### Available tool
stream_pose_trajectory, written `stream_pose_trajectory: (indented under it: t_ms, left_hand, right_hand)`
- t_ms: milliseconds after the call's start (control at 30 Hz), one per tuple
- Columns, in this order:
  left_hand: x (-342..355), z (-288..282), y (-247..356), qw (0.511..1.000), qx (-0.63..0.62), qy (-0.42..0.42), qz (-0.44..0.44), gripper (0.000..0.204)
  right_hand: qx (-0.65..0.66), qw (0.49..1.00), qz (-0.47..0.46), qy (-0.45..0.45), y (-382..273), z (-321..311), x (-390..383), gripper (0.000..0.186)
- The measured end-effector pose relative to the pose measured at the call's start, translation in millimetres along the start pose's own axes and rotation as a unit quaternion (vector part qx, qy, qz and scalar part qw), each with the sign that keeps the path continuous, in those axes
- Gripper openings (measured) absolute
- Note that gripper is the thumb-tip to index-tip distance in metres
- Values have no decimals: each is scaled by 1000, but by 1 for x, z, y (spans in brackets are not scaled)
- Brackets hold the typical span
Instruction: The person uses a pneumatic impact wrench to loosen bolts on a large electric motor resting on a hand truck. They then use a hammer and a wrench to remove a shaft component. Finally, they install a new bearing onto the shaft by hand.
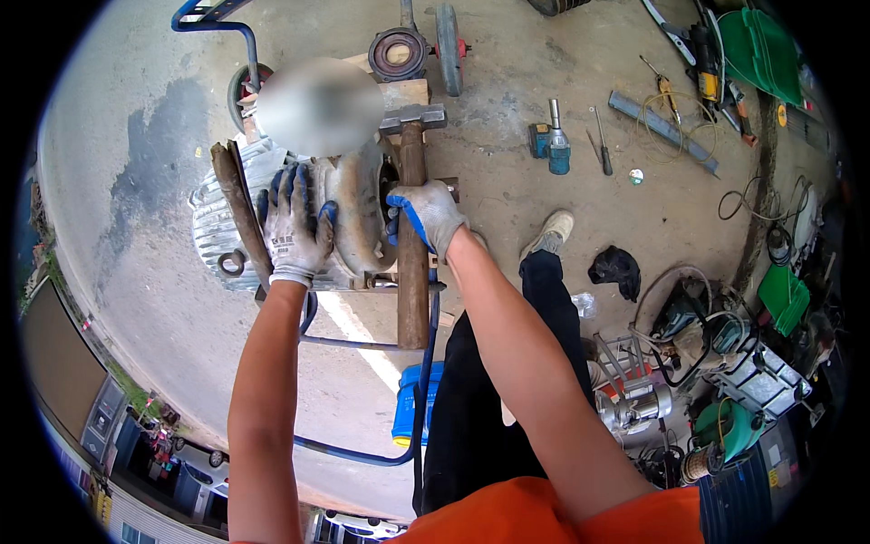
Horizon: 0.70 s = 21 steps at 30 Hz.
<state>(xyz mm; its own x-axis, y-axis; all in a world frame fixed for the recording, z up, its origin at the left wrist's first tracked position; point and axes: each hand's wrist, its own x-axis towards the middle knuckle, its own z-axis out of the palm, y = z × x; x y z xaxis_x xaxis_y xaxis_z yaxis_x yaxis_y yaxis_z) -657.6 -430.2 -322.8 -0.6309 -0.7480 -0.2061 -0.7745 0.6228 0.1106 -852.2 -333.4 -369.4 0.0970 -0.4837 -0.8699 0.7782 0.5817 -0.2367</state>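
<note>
My left hand (296,227), in a white glove with blue fingertips, rests on a ribbed metal motor housing (213,218) with its fingers spread. Beside it a brown wooden handle-like bar (237,204) slants across the silvery fins. My right hand (430,216), gloved the same way, is closed round the thick wooden shaft of a sledgehammer (412,299). The steel hammer head points away from me, next to the motor's rounded end casing (358,208). Part of the casing is hidden behind the shaft and glove. A blurred patch covers the motor's far side.
The motor lies on a blue-framed cart (362,453) with wheels (448,50). A round metal part (398,54) lies beyond. To the right are a cordless impact wrench (553,145), a screwdriver (603,150), a metal bar (666,131) and a black bag (616,270). A blue container (415,403) stands near my legs.
</note>
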Motion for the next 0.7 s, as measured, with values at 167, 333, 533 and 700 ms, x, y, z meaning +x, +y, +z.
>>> stream_pose_trajectory:
  t_ms: [167,333,533,700]
  left_hand:
    - [-5,-5,-11,1000,21,8,-4,67]
    - [-5,-3,-15,1000,26,7,0,66]
    - [-4,5,-26,999,-15,24,32,64]
    - [-14,19,-43,999,-33,19,-10,64]
  right_hand:
    - [-7,998,-45,-37,-18,-95,-59,23]
    - [16,996,17,83,0,-255,-134,31]
    - [-163,925,125,318,50,-484,-88,22]
    - [-534,751,186,341,82,-596,-40,56]
